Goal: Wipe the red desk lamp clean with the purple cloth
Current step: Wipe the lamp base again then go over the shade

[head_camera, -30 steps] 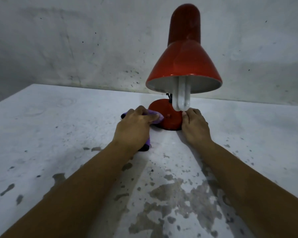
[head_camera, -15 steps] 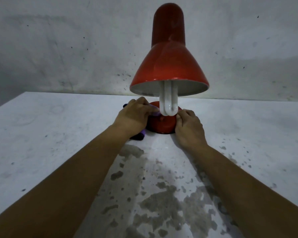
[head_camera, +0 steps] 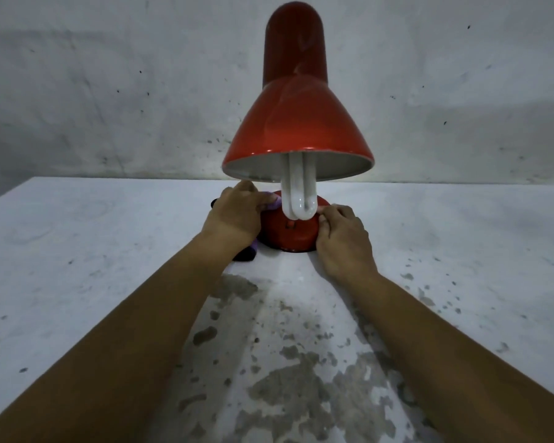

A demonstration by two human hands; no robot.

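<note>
Your left hand (head_camera: 234,212) grips the purple cloth (head_camera: 271,199) bunched under its curled fingers and presses it onto the left top of the red desk lamp's (head_camera: 296,123) base (head_camera: 290,233); a tail of cloth hangs out below your wrist onto the table (head_camera: 77,251). Your right hand (head_camera: 341,233) steadies the base from the other side, fingers bent against its right edge, holding nothing else. Compared with a second ago, the cloth has crept from the base's left flank up onto its crown, just beside the white bulb (head_camera: 299,199) that hangs between your two hands. That suggests the base is partly wiped, while the shade above your hands looks untouched so far. Mind the bulb as you sweep across; it sits right in the cloth's path.
</note>
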